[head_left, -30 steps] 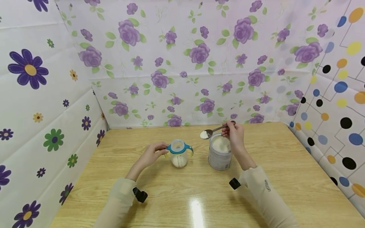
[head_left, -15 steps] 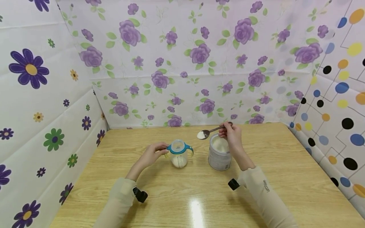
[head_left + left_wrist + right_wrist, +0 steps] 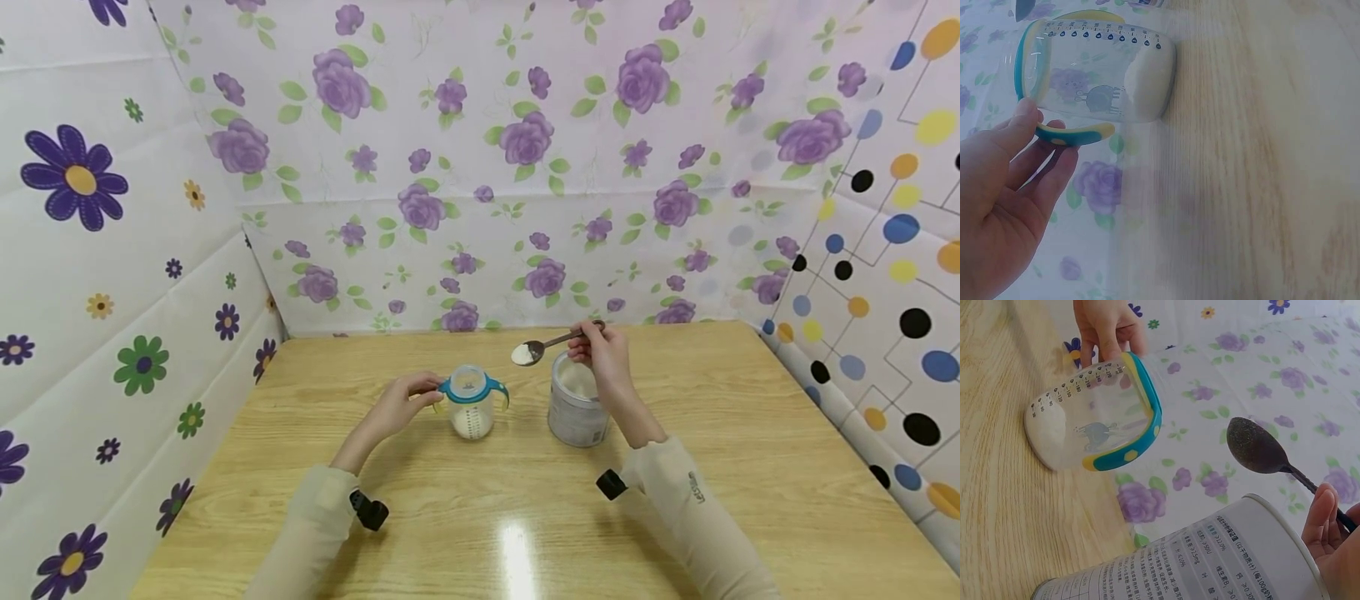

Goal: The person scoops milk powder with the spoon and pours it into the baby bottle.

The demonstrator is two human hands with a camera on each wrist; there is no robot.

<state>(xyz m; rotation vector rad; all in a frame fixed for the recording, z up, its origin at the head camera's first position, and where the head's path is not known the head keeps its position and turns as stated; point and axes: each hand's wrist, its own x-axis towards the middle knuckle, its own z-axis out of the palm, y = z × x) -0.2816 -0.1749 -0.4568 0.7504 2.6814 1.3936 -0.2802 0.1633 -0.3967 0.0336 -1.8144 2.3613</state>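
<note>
The left hand (image 3: 396, 408) gripped 1 side handle (image 3: 1075, 133) of the cup (image 3: 471, 406), thumb on top and the other fingers (image 3: 1054, 178) curled under it, as the left wrist view showed. The cup stood upright on the worktop (image 3: 750, 433), just left of the tin (image 3: 576, 403) and apart from it; it was clear, with a teal collar, yellow-tipped handles, a printed scale and white powder lying in its bottom. The right hand (image 3: 602, 358) pinched the end of the spoon (image 3: 542, 347) handle between thumb and fingers, above the open tin. The spoon pointed left, its bowl heaped with white powder and held in the air between tin and cup, higher than both rims and touching neither. In the right wrist view the dark underside of the bowl (image 3: 1254, 445) hung beside the tin's rim (image 3: 1285, 519), with the cup (image 3: 1094, 419) beyond it. The tin was grey with small print on its side and held white powder. A floral sheet (image 3: 480, 167) lined the back wall, flowers the left, coloured dots (image 3: 892, 250) the right. Both sleeves were beige, each with a black wrist mount (image 3: 369, 510).
</note>
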